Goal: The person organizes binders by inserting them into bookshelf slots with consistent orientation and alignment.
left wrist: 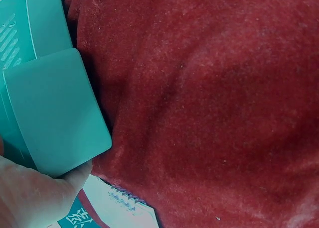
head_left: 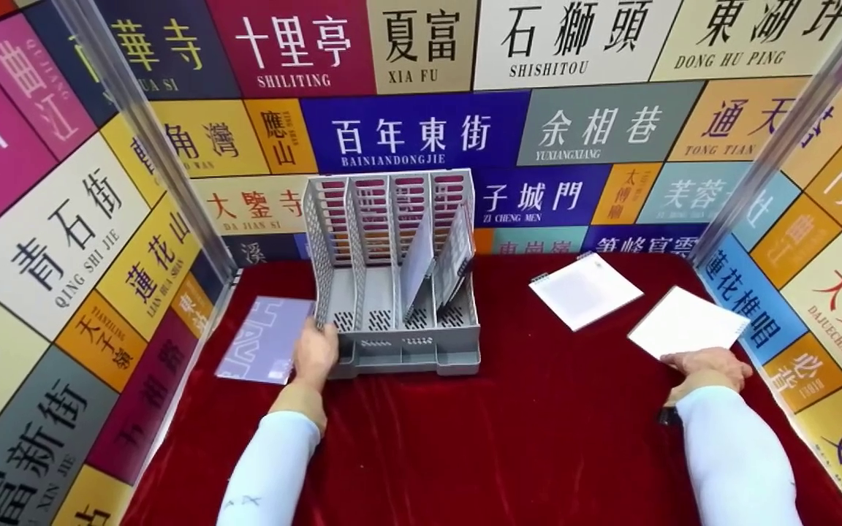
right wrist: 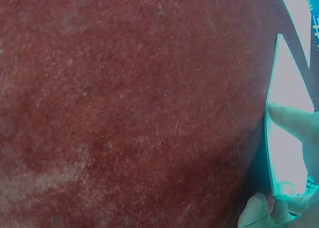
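Two pale sleeves (head_left: 267, 467) come in at the bottom of the head view, closest to the lens. The right grip (head_left: 708, 367) pinches the near edge of a white notebook (head_left: 684, 321) at the right of the red-covered tabletop (head_left: 523, 438). It looks light and flexible, with a smooth cover that could slip; the near edge, clear of the coil, seems the best hold. The left grip (head_left: 315, 353) grasps the front left corner of a grey rack (head_left: 406, 352), probably stiff, light plastic (its solid base looks sturdier to hold than the slatted walls).

Two booklets (head_left: 415, 267) lean in the rack's two right-hand compartments. A second white notebook (head_left: 585, 292) lies between rack and first notebook, and a lavender booklet (head_left: 264, 336) lies left of the rack. Sign-printed walls (head_left: 611, 128) stand around.

Only the right wrist view shows the thumb above the notebook and fingertips below its edge. The left wrist view shows a coil binding (left wrist: 127, 198) that I cannot match in the head view, which alone shows the compartments.
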### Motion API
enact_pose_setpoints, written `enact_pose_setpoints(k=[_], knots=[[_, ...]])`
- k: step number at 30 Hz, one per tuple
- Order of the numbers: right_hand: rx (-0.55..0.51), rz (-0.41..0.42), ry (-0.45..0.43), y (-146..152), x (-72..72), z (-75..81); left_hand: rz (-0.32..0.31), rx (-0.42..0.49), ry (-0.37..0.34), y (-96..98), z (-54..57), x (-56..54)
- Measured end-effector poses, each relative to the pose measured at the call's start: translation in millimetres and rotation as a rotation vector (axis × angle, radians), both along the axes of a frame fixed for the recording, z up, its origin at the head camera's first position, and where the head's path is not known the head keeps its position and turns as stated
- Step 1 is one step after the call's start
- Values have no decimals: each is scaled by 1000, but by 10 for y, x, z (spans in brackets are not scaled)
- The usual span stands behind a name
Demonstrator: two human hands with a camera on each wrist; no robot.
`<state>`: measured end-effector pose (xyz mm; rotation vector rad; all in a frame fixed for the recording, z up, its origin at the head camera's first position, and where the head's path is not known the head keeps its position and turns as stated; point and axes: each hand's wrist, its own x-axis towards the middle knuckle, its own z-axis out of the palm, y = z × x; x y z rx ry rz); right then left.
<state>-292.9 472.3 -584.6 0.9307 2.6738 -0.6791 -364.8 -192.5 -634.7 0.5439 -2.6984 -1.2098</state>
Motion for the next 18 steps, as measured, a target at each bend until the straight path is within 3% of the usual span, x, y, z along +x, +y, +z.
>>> enact_pose_setpoints(k=[6, 10, 16, 17, 18], knots=[[-72, -69, 74, 60, 18, -65, 7, 9, 7, 14, 15, 5], [-150, -122, 111, -34, 122, 79, -1, 11, -1, 4, 8, -14], [-200, -109, 129, -116, 257, 322, -9, 41, -9, -12, 3, -9], [-227, -108, 126, -108, 273, 340, -15, 39, 18, -50, -89, -41], [-252, -105, 120, -93, 283, 345, -15, 39, 22, -57, -90, -37]])
